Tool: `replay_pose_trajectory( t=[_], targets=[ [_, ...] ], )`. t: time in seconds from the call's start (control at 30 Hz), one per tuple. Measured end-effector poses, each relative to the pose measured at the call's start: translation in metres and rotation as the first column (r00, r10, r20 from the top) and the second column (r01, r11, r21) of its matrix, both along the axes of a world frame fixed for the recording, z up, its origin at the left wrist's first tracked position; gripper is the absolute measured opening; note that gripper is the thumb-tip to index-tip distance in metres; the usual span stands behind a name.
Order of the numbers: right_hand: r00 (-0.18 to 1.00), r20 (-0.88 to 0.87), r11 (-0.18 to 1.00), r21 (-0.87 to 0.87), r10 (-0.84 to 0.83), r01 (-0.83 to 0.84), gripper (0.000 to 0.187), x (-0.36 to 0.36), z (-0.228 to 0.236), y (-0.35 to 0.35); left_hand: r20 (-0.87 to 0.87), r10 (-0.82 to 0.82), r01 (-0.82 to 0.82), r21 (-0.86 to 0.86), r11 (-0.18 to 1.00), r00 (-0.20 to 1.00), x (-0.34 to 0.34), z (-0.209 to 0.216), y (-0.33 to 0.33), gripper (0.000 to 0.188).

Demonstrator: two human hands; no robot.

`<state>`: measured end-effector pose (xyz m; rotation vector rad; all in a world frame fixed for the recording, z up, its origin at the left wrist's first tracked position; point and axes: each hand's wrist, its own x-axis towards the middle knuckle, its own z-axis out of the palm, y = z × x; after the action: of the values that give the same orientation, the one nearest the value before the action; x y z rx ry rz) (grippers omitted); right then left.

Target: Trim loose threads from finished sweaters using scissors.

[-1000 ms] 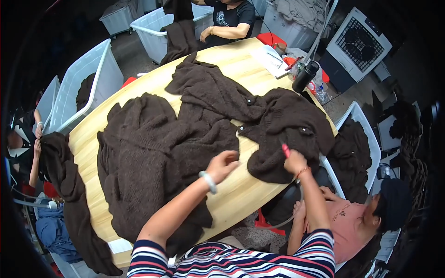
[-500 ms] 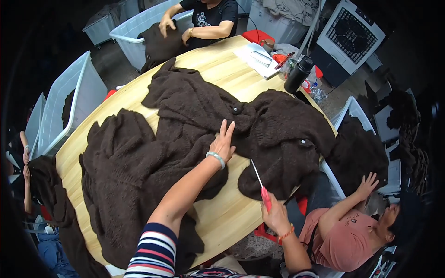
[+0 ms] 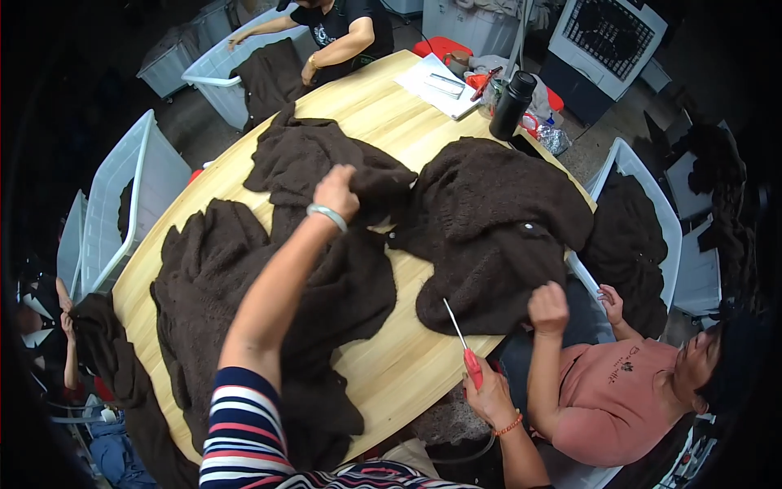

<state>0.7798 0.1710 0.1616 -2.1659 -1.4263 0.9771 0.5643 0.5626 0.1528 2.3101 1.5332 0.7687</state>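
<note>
Stripes of navy, white and red ring the person's left sleeve [image 3: 243, 428] at the lower edge. To its right, the right hand [image 3: 490, 398] has its fingers wrapped around the pink-red handle of a slim tool [image 3: 472, 369]. The tool's thin metal shaft slants up and leftward, its tip over the lower part of a dark brown knit [image 3: 497, 196]; whether they touch cannot be told. That knit lies bunched on the right side of the wooden table [image 3: 399, 375], with a pale round fastener [image 3: 528, 228] on it. A larger brown heap [image 3: 228, 301] spreads across the left side, under the left forearm.

Farther in, the left hand [image 3: 336, 194], a pale bangle [image 3: 327, 217] at its wrist, is over an upper brown fold [image 3: 301, 155], fingers curled inward; whether they pinch cloth cannot be told. At right, a co-worker in a pink shirt [image 3: 619, 399] raises one fist beside the table. Beyond the knits stand a black bottle [image 3: 513, 106] and white papers [image 3: 432, 88]. Farthest off, another person in a black shirt [image 3: 371, 37] leans by a pale bin [image 3: 208, 80].
</note>
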Motion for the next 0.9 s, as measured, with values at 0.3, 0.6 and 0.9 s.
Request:
replay_pose_trajectory(
  t=[0.3, 0.6, 0.9],
  targets=[
    [0.988, 0.025, 0.950, 0.272, 0.153, -0.154, 0.039, -0.047, 0.047, 0.029, 0.360, -0.061, 0.034, 0.080, 0.996, 0.931, -0.212, 0.222, -0.193, 0.039],
    [0.944, 0.091, 0.923, 0.199, 0.318, -0.330, 0.043, -0.125, 0.067, 0.019, -0.344, 0.134, -0.270, -0.385, 0.882, 0.929, -0.346, 0.158, -0.441, 0.065],
    [0.952, 0.142, 0.938, 0.182, 0.271, -0.294, 0.042, -0.164, 0.083, -0.021, -0.150, 0.085, -0.069, 0.112, 0.991, 0.985, -0.220, 0.122, -0.350, 0.095]
  ],
)
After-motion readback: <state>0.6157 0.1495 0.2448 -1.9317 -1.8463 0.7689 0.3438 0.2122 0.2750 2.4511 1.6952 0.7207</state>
